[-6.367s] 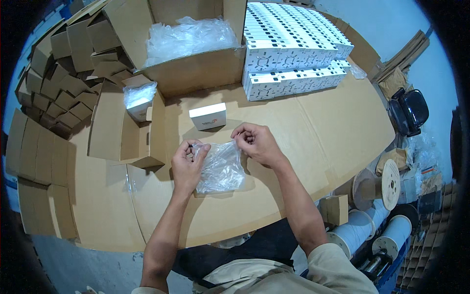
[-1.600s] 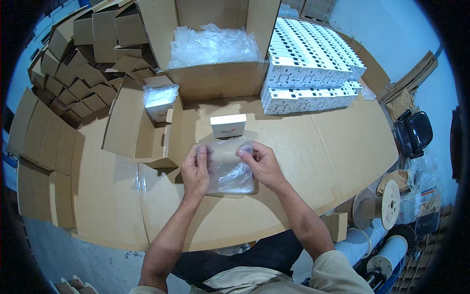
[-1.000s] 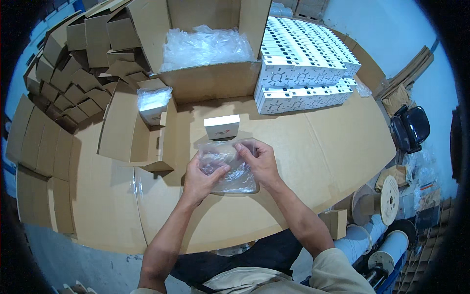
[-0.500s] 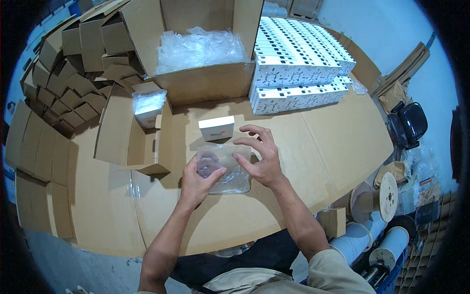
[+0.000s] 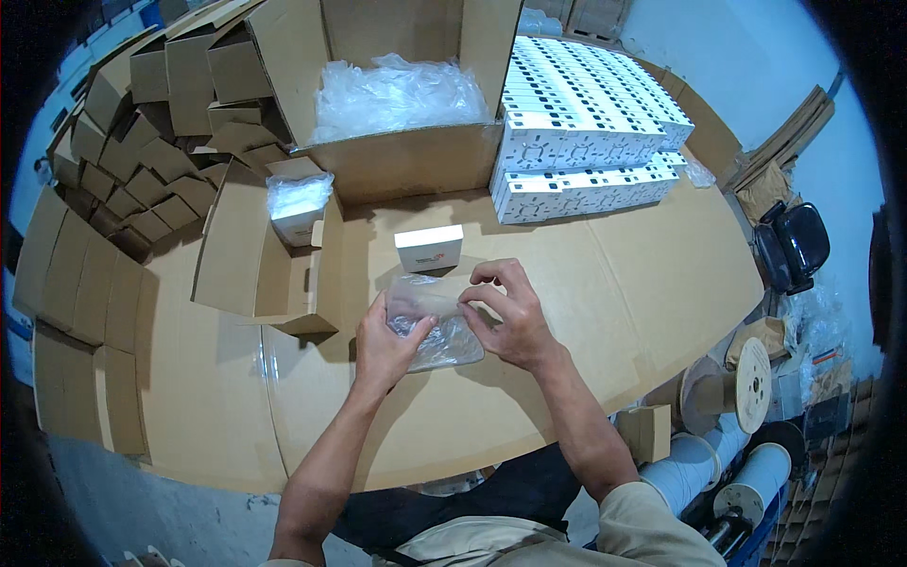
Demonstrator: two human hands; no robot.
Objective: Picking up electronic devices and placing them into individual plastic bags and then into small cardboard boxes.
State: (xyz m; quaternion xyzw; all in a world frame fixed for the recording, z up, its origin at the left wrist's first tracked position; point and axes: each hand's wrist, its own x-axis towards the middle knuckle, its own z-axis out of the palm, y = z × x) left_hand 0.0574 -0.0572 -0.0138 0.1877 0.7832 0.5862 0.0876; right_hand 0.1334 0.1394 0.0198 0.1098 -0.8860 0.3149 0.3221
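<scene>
A clear plastic bag [image 5: 444, 342] is held between my two hands just above the cardboard-covered table [image 5: 529, 416]. My left hand [image 5: 385, 342] grips its left side, thumb on top. At the bag's upper right edge, my right hand [image 5: 510, 317] pinches the film between thumb and fingers. Just beyond the bag stands a small white box [image 5: 429, 249], apart from both hands. To the left, an open brown carton [image 5: 326, 269] holds white boxes wrapped in clear plastic [image 5: 300, 203] at its far end.
A large open carton [image 5: 406, 165] full of clear plastic bags [image 5: 397, 99] stands at the back. Right of it are stacked rows of white printed boxes [image 5: 586, 142]. Folded brown cartons [image 5: 142, 161] pile up at the left. Spools [image 5: 751, 386] and a black chair [image 5: 792, 244] are beyond the table's right edge.
My right hand's fingers have come together onto the bag's edge; before, they were spread apart. The view has shifted slightly, and the white box stands where it was.
</scene>
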